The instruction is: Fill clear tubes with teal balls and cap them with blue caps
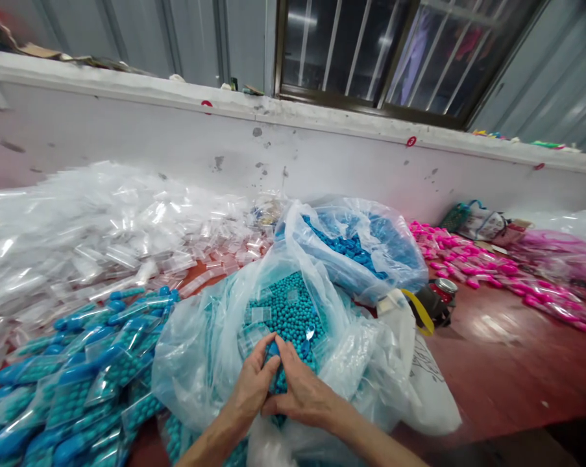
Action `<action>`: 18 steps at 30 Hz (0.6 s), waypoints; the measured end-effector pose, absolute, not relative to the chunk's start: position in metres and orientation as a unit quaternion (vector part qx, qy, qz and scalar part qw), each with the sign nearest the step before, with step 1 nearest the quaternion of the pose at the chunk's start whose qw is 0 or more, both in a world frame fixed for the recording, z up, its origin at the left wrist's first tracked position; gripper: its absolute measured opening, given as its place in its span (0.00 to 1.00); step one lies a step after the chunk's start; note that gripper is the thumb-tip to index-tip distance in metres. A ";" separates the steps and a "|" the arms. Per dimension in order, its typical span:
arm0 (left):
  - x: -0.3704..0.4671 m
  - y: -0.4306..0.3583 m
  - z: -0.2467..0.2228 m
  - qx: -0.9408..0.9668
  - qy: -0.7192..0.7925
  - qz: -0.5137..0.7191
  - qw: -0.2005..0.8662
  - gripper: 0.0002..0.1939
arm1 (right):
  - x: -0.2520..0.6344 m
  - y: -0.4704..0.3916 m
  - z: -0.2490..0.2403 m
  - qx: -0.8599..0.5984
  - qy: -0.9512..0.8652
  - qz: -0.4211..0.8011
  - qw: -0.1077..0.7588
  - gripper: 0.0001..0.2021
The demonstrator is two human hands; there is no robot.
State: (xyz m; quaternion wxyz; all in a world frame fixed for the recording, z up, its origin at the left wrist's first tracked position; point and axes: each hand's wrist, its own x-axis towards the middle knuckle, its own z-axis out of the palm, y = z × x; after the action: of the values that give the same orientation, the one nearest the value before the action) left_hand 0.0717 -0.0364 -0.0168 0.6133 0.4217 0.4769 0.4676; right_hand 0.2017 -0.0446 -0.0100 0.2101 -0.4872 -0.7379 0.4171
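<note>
My left hand [252, 384] and my right hand [303, 388] meet over the opening of a clear plastic bag [195, 357] full of small teal beads [293, 311]. Their fingers curl together around a small blue piece [273, 351], mostly hidden; whether a clear container is joined to it cannot be made out. A few clear flat containers [260, 315] lie on the beads just beyond my fingertips. To the left is a heap of clear bead-filled containers with blue tops [73, 399].
Behind sits a bag of blue pieces [351, 250]. Clear empty containers [102, 240] are piled at back left, against the wall. Pink pieces [487, 266], a dark jar with a metal lid [443, 292] and a white cloth sack [431, 395] lie right on the red table [516, 370].
</note>
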 end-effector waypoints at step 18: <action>0.074 -0.037 0.003 0.408 0.391 0.439 0.698 0.24 | 0.186 -0.056 -0.011 -0.500 -0.699 0.340 0.381 0.37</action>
State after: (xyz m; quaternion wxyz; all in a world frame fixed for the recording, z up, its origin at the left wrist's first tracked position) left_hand 0.0736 -0.0372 0.0031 0.6983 0.4084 0.3911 0.4389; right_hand 0.1860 -0.0561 -0.0108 0.3808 -0.5002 -0.6993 0.3402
